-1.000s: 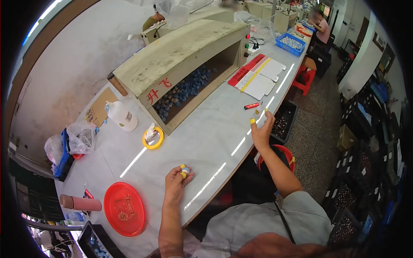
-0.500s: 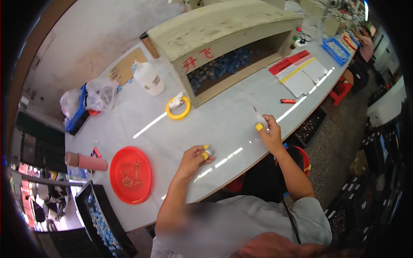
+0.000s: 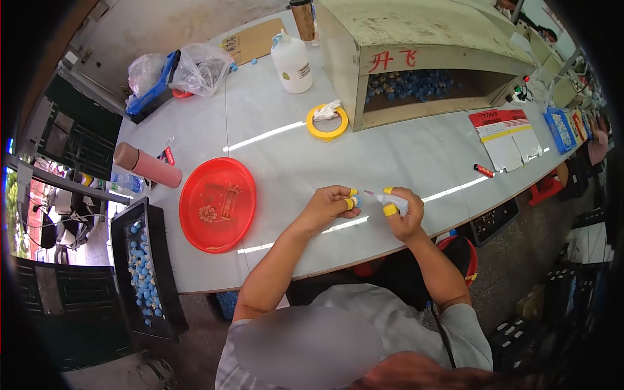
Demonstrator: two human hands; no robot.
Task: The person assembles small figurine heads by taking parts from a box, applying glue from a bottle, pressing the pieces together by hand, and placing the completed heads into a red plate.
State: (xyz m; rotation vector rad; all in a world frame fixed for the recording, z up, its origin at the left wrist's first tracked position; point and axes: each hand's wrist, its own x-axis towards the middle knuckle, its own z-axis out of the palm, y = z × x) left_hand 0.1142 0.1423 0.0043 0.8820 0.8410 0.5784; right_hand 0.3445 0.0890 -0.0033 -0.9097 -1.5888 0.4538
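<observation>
Head view: a small bottle [image 3: 398, 206] faces a blue-and-white piece [image 3: 357, 202].
Left hand [image 3: 325, 208] pinches the piece over the pale table [image 3: 292, 172]; right hand [image 3: 408, 221] grips the bottle, nozzle near the piece.

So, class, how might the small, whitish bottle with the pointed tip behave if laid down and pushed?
The small whitish bottle would probably roll, since its body looks rounded. It is likely light, being small enough for the right hand to hold alone. Its slim, jutting tip might catch or bend first.
</observation>
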